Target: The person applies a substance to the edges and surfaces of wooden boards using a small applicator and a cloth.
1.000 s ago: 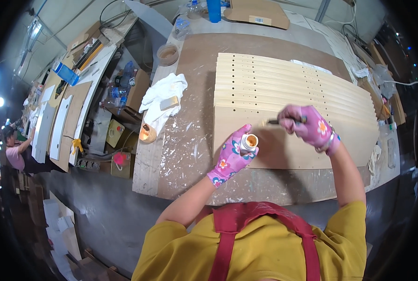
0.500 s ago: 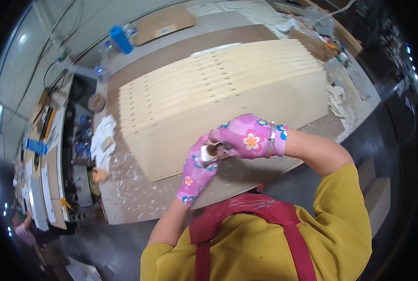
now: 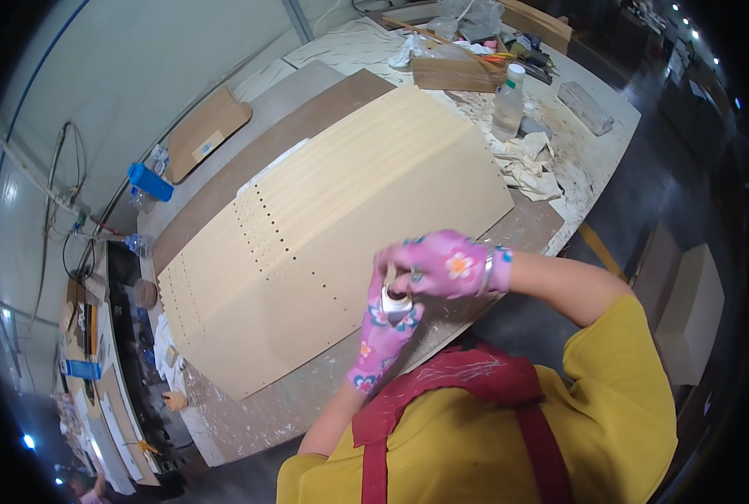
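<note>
My left hand (image 3: 380, 344), in a pink flowered glove, is closed around a small white roll (image 3: 397, 306) with a brown hollow core, which looks like a roll of tape. From the right my right hand (image 3: 452, 265), gloved the same way and with a band at the wrist, pinches at the top of the roll. A tan bit shows by its fingertips, though the fingers partly hide it. Both hands are over the near edge of a stack of pale wooden boards (image 3: 341, 244), whose faces carry rows of small dark holes.
The boards lie on a worn worktable (image 3: 261, 420). At the far right are a clear bottle (image 3: 509, 105), crumpled cloth (image 3: 530, 168) and a cardboard box (image 3: 450, 74). A blue bottle (image 3: 151, 181) and a brown panel (image 3: 210, 134) are at the back left.
The view has turned, so the table and boards appear rotated and shifted left. Both hands stay together at the roll, which is tilted differently.
</note>
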`<state>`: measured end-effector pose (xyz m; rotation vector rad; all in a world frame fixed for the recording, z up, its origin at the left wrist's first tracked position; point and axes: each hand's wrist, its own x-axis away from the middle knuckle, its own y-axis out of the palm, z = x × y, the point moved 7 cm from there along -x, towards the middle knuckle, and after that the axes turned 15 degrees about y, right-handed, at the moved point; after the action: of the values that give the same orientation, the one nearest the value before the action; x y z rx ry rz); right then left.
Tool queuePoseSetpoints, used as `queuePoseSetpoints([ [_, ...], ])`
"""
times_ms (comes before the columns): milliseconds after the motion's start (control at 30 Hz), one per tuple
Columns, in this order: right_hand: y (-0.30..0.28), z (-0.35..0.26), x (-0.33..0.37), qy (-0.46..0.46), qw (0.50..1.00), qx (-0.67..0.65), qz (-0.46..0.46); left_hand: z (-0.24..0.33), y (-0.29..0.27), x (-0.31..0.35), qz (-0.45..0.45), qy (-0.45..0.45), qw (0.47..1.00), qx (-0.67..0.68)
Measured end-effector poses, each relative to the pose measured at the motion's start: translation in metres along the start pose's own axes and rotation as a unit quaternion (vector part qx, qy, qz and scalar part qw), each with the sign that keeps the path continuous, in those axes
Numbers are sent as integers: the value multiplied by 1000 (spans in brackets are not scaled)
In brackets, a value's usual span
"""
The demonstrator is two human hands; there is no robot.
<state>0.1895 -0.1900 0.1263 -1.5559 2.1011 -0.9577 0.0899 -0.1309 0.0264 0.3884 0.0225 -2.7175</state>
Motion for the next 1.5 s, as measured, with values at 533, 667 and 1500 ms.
queuePoseSetpoints([
  [533, 24, 172, 74, 278, 814, -472, 192, -18, 55, -58, -190, 106, 968, -122],
  [667, -98, 257, 104, 293, 801, -400, 336, -19, 18, -85, -31, 62, 982, -174],
  [1500, -304, 638, 21, 414, 803, -142, 405, -45, 5, -77, 141, -206, 928, -277],
])
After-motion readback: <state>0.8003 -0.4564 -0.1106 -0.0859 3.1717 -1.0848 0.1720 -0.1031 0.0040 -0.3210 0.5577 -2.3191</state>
